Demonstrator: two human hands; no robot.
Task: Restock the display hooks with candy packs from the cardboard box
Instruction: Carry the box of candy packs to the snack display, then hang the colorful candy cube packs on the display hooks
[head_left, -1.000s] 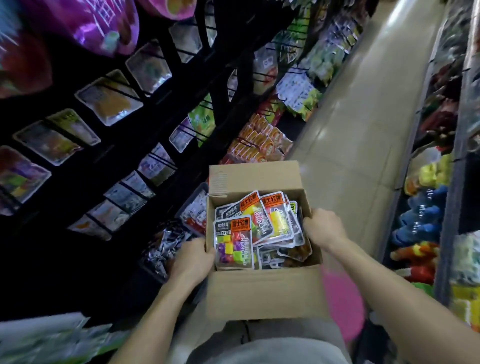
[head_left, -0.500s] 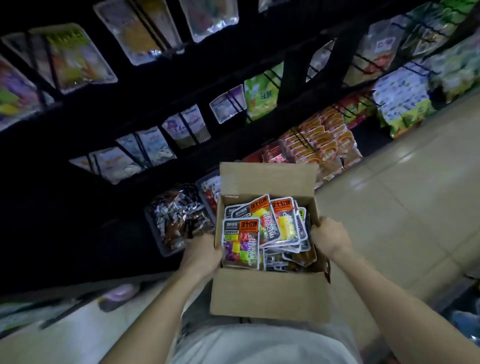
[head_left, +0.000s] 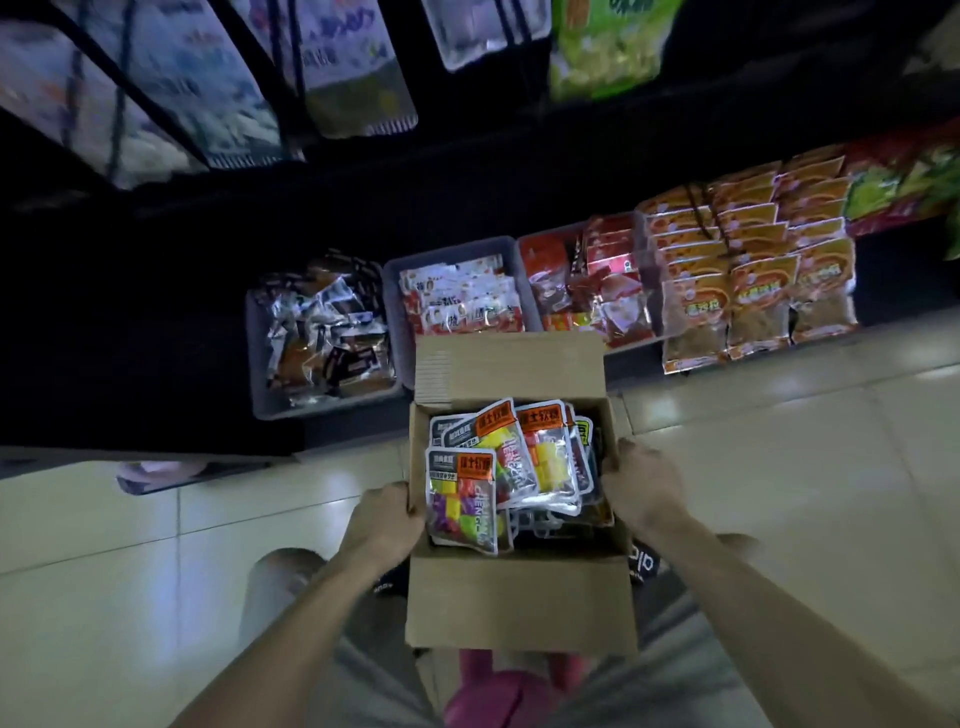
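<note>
Both hands carry the cardboard box (head_left: 519, 597) low over the tiled floor (head_left: 779, 467): the left hand (head_left: 382, 525) grips its left wall, the right hand (head_left: 641, 491) its right wall. The candy packs (head_left: 498, 473) still fill it, apparently untouched, so hanging them on the blurred hooks (head_left: 291, 78) above is all left to do

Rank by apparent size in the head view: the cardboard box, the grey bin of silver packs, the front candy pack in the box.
1. cardboard box, though it is nearest the camera
2. grey bin of silver packs, farther off, so its rank against the box is unsure
3. front candy pack, clearly smallest
</note>
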